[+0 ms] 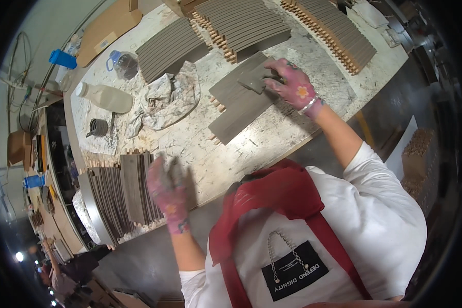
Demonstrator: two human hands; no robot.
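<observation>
My right hand (292,86), in a pink flowered glove, grips a flat dark-grey pad (253,82). It rests on two grey wood-grain boards (241,117) lying side by side, with light wooden dowels (216,104) sticking out of their left ends. Off to the lower left, my left hand (169,197), in a matching glove, is beside a row of similar boards (133,187) standing on edge. Its fingers are stretched out and apart; whether they touch the nearest board I cannot tell.
Stacked doweled boards (241,25) line the table's far side, with more at the far right (333,33). On the left are a stained rag (169,97), a milky plastic bottle (105,97), a clear jug (123,65) and a small dark cup (97,127). Cardboard (110,28) lies behind.
</observation>
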